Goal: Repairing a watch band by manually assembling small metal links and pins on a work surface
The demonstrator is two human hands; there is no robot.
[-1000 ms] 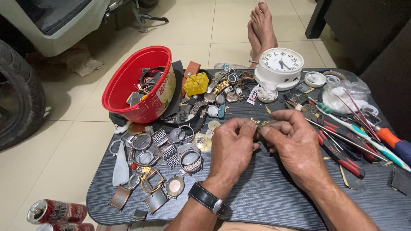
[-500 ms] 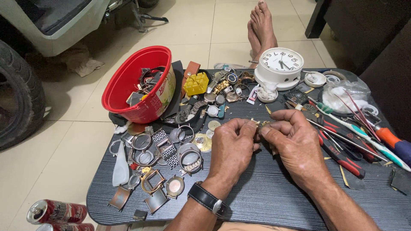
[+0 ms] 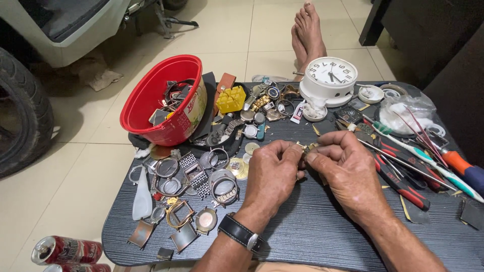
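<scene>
- pale floor tiles [image 3: 101, 166] surround a low dark table [image 3: 322, 231] with a woodgrain top; a tyre [image 3: 22, 111] stands at the far left and bare feet [image 3: 308, 30] rest beyond the table's far edge
- left hand [image 3: 272, 176] and right hand [image 3: 348, 171] meet over the middle of the table; fingertips of both pinch narrowly on a small brass-coloured watch part [image 3: 306, 148] held between them, just above the tabletop; what kind of part it is cannot be told, it is too small
- black wristwatch [image 3: 241, 233] sits on the left wrist
- red plastic tub [image 3: 156, 100] leans tilted at the table's far left corner, with metal bits inside
- watch cases and bracelets [image 3: 196, 176] lie scattered left of the left hand; some are round, some square
- white round clock [image 3: 330, 78] stands at the far edge, beyond the hands; a yellow block [image 3: 231, 99] lies just right of the tub
- red-handled pliers [image 3: 403, 179] and thin screwdrivers [image 3: 428, 156] lie to the right of the right hand, close to it
- clear plastic bag [image 3: 406, 113] sits at the far right; two red drink cans [image 3: 65, 250] lie on the floor by the near left corner
</scene>
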